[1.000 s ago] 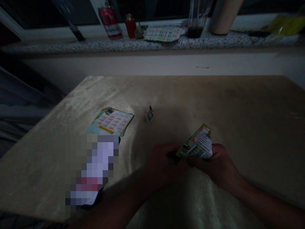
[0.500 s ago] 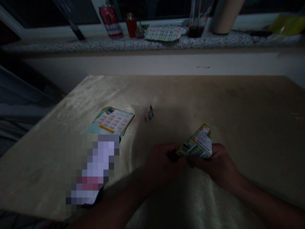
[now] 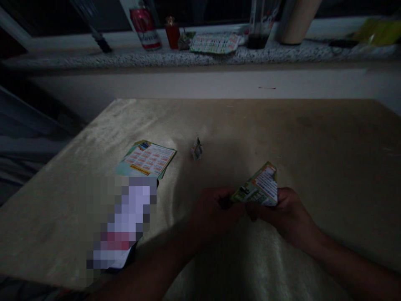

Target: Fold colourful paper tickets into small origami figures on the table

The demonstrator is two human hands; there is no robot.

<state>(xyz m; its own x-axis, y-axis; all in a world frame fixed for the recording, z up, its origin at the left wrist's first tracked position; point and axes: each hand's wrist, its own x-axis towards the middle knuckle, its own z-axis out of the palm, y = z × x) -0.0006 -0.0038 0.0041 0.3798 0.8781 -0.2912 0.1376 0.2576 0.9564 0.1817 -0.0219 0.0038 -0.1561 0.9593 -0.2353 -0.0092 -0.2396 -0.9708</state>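
Note:
Both hands pinch one folded printed card [image 3: 261,187], green and white with lines of text, just above the table. My left hand [image 3: 216,211] is closed on its left corner, thumb and fingers together. On the lower right edge, my right hand [image 3: 282,211] is closed too, its thumb pressed along the bottom. A small folded paper piece [image 3: 197,149] stands on the table beyond my left hand. To the left lies a stack of printed cards [image 3: 147,159], slightly fanned, with red and white print on top. The undersides of the fingers are hidden.
A phone-like object [image 3: 128,221], blurred out by blocks, lies left of my left forearm. On the stone windowsill [image 3: 175,58] behind the table [image 3: 328,138] stand a red can [image 3: 145,29], a small red bottle [image 3: 172,33], a crumpled printed sheet [image 3: 214,43] and a glass [image 3: 260,29].
Almost nothing differs. The folded card and both hands have shifted very slightly to the left, with the grip kept.

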